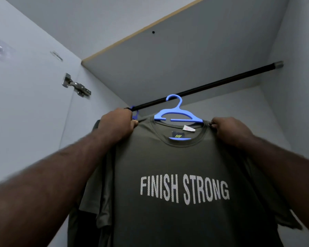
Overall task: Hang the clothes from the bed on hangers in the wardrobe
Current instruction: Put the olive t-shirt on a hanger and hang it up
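A dark olive T-shirt [177, 166] printed "FINISH STRONG" hangs on a blue plastic hanger [177, 114]. The hanger's hook sits at the black wardrobe rail [221, 81]; whether it rests on the rail I cannot tell. My left hand [117, 123] grips the shirt's left shoulder. My right hand [228, 130] pinches the right shoulder seam. Both arms reach up from below. A second blue hanger [135, 112] peeks out behind my left hand on the rail, with another dark garment [91, 202] hanging under it to the left.
The wardrobe's top shelf board [168, 56] runs overhead. The left side panel carries a metal door hinge [77, 86]. The right wall [296, 113] holds the rail's end socket [278, 64]. The rail's right stretch carries nothing.
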Demonstrator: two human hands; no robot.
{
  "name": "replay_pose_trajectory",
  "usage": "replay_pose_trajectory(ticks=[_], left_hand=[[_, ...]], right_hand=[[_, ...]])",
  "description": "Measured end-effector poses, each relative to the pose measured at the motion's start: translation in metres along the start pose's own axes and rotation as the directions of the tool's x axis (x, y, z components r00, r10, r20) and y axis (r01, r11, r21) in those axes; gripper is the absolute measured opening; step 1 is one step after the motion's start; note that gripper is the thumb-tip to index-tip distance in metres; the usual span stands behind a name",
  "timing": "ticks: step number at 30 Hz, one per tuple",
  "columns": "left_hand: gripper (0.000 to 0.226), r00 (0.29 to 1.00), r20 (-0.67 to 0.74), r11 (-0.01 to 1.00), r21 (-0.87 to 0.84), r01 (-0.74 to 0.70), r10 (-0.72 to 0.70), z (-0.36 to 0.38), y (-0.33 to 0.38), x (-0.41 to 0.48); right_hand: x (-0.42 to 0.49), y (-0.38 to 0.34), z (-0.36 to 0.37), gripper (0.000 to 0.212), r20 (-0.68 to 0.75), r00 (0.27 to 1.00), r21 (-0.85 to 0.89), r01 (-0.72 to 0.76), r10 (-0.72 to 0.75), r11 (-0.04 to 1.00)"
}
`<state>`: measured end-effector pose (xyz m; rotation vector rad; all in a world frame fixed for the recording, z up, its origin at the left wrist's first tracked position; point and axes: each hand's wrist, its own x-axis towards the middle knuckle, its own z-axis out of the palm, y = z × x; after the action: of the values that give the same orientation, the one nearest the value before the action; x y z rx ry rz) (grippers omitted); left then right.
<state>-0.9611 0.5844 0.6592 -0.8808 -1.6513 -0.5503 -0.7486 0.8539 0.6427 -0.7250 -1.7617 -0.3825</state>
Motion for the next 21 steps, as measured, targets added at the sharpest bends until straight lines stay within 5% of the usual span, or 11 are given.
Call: replay_pose_trajectory(ticks=[11, 21], left_hand=[[0.032, 0.997, -0.062, 0.951, 0.308, -0.016, 0.037, 0.025, -0.024, 0.041], [0.033, 0.986, -0.101, 0.887, 0.455, -0.071, 0.131, 0.078, -0.057, 0.085]], right_hand=[[0.054, -0.034, 0.104, 0.015, -0.001, 1.0, 0.24, 0.022, -0.022, 0.971], [0.104, -0.068, 0.178, 0.01, 0.052, 0.998, 0.247, 0.023, -0.037, 0.969]])
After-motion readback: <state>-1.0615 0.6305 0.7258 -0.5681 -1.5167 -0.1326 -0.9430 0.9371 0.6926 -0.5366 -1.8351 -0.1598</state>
